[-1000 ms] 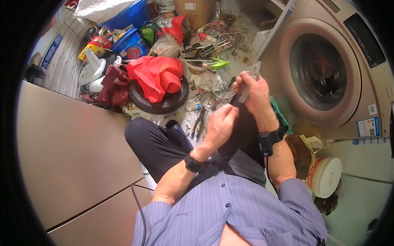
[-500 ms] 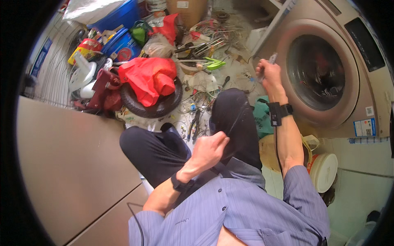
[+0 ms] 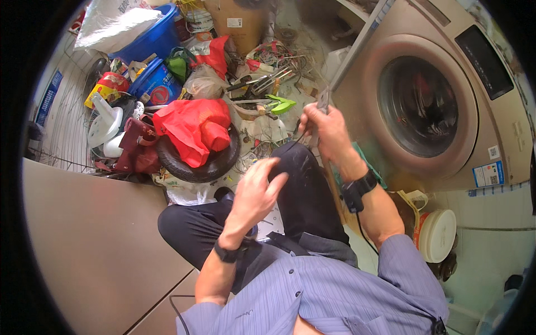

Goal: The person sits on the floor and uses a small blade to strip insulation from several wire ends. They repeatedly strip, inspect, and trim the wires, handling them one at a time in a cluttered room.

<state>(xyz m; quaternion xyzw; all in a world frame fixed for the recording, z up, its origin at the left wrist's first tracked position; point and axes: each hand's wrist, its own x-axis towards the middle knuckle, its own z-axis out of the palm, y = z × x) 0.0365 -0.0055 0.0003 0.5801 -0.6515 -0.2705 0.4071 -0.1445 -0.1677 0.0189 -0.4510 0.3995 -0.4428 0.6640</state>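
The left hand (image 3: 254, 192) hangs over the lap between the knees, fingers loosely parted; nothing shows in its grasp. The right hand (image 3: 330, 131) is closed around a slim grey object (image 3: 323, 101), whose end sticks up past the thumb toward the near edge of the washing machine (image 3: 427, 106). A thin dark cord (image 3: 291, 144) bows from the right hand toward the raised right knee (image 3: 292, 162); its far end I cannot make out, nor whether it joins the grey object.

The likeliest mishap is a slip: only one hand grips the grey object, and if it dropped toward the far part of the floor (image 3: 486, 251) it could be lost among the tangled wires (image 3: 285, 58) and metal rods (image 3: 273, 81). The cord could snag on the knee if pulled sideways, and the cable (image 3: 365, 234) at the right wrist could catch during a wide reach.

On the right, the machine's front edge limits outward swing. On the left, the tyre (image 3: 209, 173) under a red bag (image 3: 195, 128) and the beige panel (image 3: 95, 240) close things in. The easiest room seems to be above the lap, between the hands.
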